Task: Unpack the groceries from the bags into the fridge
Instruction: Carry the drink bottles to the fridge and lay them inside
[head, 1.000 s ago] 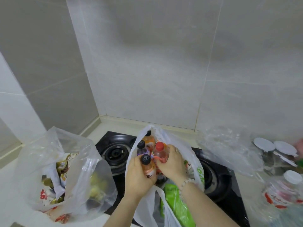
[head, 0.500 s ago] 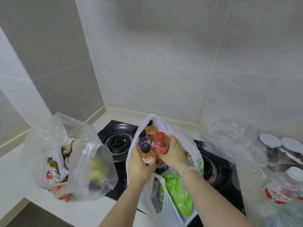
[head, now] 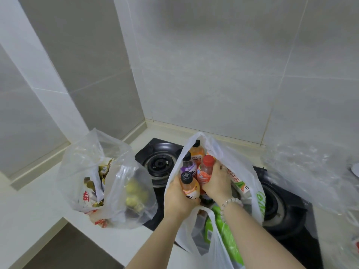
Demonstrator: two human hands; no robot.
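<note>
A white plastic bag [head: 240, 167] stands on the black gas stove [head: 159, 162], holding several drink bottles. My left hand [head: 177, 199] is wrapped around an orange bottle with a black cap [head: 189, 186]. My right hand [head: 217, 181] grips a red-capped bottle [head: 206, 170]. Behind them stand a purple bottle [head: 187, 166] and another orange bottle [head: 197, 153]. A green packet [head: 223, 233] and a carton [head: 240, 183] lie lower in the same bag. The fridge is out of view.
A clear bag [head: 101, 177] with snacks and yellow-green fruit [head: 134, 193] sits on the white counter [head: 38, 210] at left. Crumpled clear plastic [head: 310, 171] lies at right. Tiled walls close off the corner behind the stove.
Both hands keep hold of their bottles and have lifted them slightly inside the bag. The camera has pulled back and tilted, showing more of the counter edge.
</note>
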